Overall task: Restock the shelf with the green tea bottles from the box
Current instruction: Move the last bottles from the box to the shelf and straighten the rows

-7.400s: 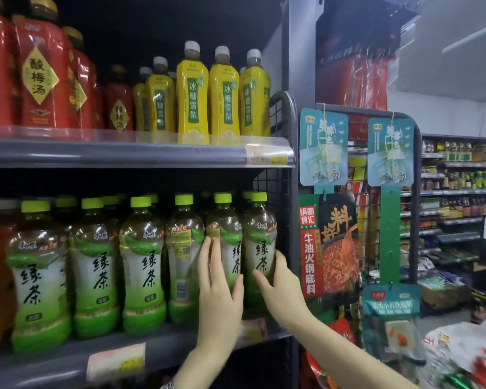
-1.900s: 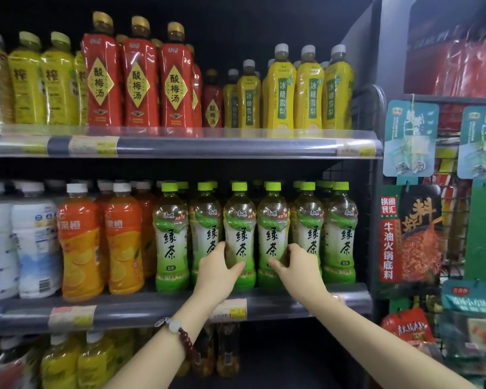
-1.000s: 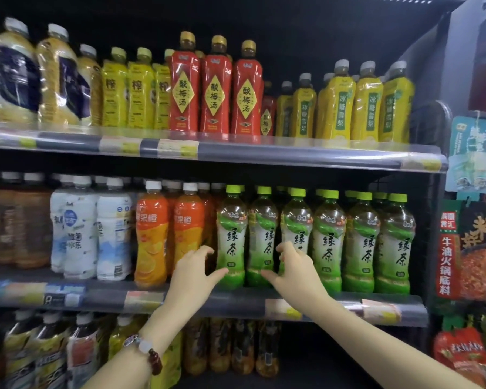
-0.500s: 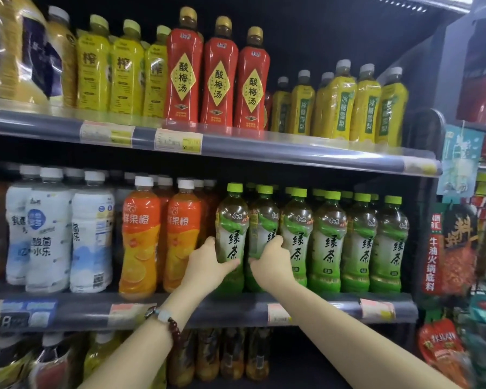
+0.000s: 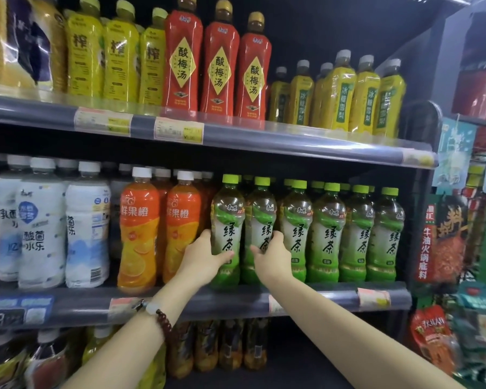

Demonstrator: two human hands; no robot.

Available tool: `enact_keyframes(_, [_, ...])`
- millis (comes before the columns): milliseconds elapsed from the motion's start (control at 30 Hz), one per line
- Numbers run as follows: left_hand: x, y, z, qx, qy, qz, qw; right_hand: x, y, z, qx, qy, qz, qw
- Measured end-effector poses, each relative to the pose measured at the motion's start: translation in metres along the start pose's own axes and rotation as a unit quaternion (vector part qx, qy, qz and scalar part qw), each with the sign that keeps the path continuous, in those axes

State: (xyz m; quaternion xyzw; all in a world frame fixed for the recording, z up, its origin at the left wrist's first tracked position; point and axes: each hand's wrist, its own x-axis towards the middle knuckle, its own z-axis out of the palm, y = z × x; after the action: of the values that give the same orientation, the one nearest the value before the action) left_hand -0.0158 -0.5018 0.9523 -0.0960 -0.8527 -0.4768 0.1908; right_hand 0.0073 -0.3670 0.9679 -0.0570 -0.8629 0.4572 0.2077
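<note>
Several green tea bottles with lime caps stand in a row on the middle shelf [image 5: 320, 301]. My left hand [image 5: 201, 261] grips the leftmost green tea bottle [image 5: 227, 217] low on its body, thumb across the front. My right hand [image 5: 272, 258] grips the second green tea bottle [image 5: 261, 217] beside it. Both bottles stand upright at the shelf's front edge. The box is not in view.
Orange juice bottles [image 5: 139, 228] stand directly left of the green tea, white yogurt drinks [image 5: 42, 223] further left. Red and yellow bottles fill the upper shelf [image 5: 236, 138]. A hanging snack rack [image 5: 446, 234] is at the right. Dark bottles sit on the lower shelf.
Both hands have worked leftwards along the green tea row, from the right end to the two leftmost bottles. In the last half second they stayed on these two bottles.
</note>
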Motion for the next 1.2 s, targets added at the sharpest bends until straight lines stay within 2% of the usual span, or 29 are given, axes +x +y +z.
enact_keyframes(233, [-0.005,-0.004,0.000,-0.028,0.017,0.011,0.999,-0.001,0.013,-0.005,-0.006,0.007,-0.033,0.999])
enact_keyframes(433, [-0.008,-0.001,-0.004,-0.025,0.000,0.006,1.000,0.004,0.020,-0.007,-0.031,0.010,-0.074,0.997])
enact_keyframes(767, [-0.023,0.025,-0.006,-0.023,-0.017,-0.054,0.998,0.006,0.025,-0.017,-0.027,-0.009,-0.073,0.997])
enact_keyframes(967, [-0.024,0.030,0.000,-0.017,-0.019,-0.045,0.999,0.009,0.023,-0.024,-0.040,-0.029,-0.073,0.996])
enact_keyframes(1067, [-0.023,0.032,0.001,0.021,-0.025,-0.041,0.999,0.009,0.026,-0.028,-0.047,-0.046,-0.079,0.995])
enact_keyframes(1200, [-0.022,0.041,0.000,0.211,0.001,-0.049,0.976,0.012,0.033,-0.051,-0.009,-0.147,-0.076,0.986])
